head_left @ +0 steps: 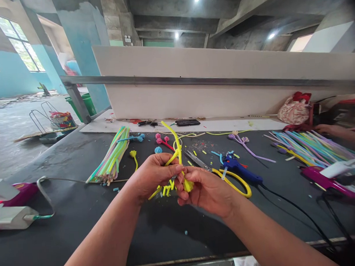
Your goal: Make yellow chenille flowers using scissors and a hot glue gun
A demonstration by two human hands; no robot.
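Note:
Both hands meet over the middle of the table, around a yellow pipe cleaner (177, 140). My left hand (155, 173) pinches its stem between thumb and fingers, and the long end sticks up above. My right hand (207, 186) has its fingers closed at the lower end, on a yellow fuzzy bud (188, 185). Short cut yellow pieces (168, 189) lie beneath the hands. Just beyond my right hand are scissors with yellow handles (236, 182) and a blue glue gun (239, 169), which lies across them.
A bundle of pastel pipe cleaners (111, 156) lies left; another pile (314, 147) lies right, near another person's arm (334, 130). Finished-looking purple (244, 146) and red (164, 141) stems lie at the back. A black phone (188, 122) rests by the white board (193, 99). Magenta devices (327, 182) flank the table.

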